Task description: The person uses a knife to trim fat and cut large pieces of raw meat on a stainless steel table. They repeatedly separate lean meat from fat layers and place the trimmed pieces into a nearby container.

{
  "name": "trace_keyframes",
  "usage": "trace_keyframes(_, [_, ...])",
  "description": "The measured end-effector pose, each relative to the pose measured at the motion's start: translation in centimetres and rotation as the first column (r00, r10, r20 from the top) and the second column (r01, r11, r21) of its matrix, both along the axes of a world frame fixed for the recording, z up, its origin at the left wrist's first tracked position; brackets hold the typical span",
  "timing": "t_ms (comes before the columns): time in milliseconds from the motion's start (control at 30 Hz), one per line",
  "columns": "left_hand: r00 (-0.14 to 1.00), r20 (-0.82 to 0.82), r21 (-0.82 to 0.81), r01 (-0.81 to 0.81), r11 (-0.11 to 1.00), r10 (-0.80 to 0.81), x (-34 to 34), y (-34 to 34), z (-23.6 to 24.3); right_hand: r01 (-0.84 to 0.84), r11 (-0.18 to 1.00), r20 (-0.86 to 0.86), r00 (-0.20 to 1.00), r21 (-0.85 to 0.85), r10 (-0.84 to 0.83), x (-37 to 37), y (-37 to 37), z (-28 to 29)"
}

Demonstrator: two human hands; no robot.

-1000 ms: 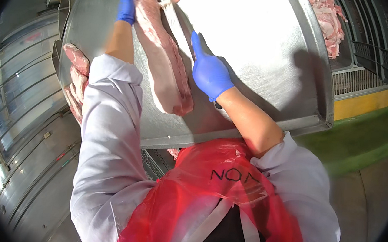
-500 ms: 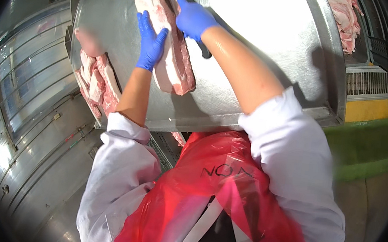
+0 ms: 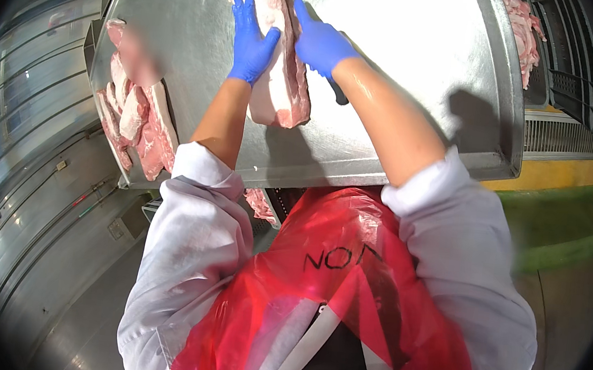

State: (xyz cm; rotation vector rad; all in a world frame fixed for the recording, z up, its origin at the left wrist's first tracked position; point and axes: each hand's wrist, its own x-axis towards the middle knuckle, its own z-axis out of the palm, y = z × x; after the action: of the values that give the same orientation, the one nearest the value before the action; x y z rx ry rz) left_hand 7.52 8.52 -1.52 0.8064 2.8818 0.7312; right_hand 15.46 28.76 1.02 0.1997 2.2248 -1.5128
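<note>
- Left of the long, pink and white slab of raw meat [image 3: 267, 86] is a heap of pink and white meat pieces [image 3: 148, 128]. It sits at the side of the shiny silver metal counter [image 3: 190, 32], maybe so the slab has room.
- On the slab's left side is the left hand [image 3: 253, 45], in a blue glove. It lies on the meat with its fingers spread and grips no tool. I think it rests there so the slab won't slide.
- The slab lies on the counter, its near end toward the person. Its far end runs out of view.
- Just right of the slab is the right hand [image 3: 322, 46], in a blue glove too. It is curled around a black handle [image 3: 339, 93], likely a knife's; I can't clearly tell the blade. One finger points ahead along the slab, maybe to steer the tool.
- Far right of the slab, past the counter, is more pink meat [image 3: 522, 32].
</note>
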Motion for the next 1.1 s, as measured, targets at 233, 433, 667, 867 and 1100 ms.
trace_keyframes(233, [0.992, -0.079, 0.011, -0.096, 0.995, 0.097, -0.7, 1.4, -0.8, 0.108, 0.994, 0.012, 0.994, 0.016, -0.108, 8.6, -4.0, 0.1])
trace_keyframes(433, [0.986, -0.155, -0.08, 0.046, 0.996, -0.058, 5.5, -2.3, -0.4, 0.15, 0.985, 0.126, 0.982, -0.086, -0.138, 11.0, -4.1, 2.7])
trace_keyframes(667, [0.839, -0.535, -0.128, 0.033, 0.991, -0.097, 11.7, -3.1, 2.0, 0.119, 0.992, 0.16, 0.981, -0.033, -0.113, 13.1, -6.9, 2.8])
trace_keyframes(867, [0.903, -0.419, -0.015, 0.094, 0.995, -0.091, 10.7, -4.0, 0.1, 0.186, 0.978, 0.214, 0.963, -0.09, -0.163, 23.0, -11.6, 3.5])
trace_keyframes(1100, [0.987, -0.093, -0.449, -0.158, 0.879, 0.13, 7.4, 1.6, 3.4, 0.124, 0.991, 0.182, 0.977, -0.043, -0.114, 36.1, -4.5, 10.6])
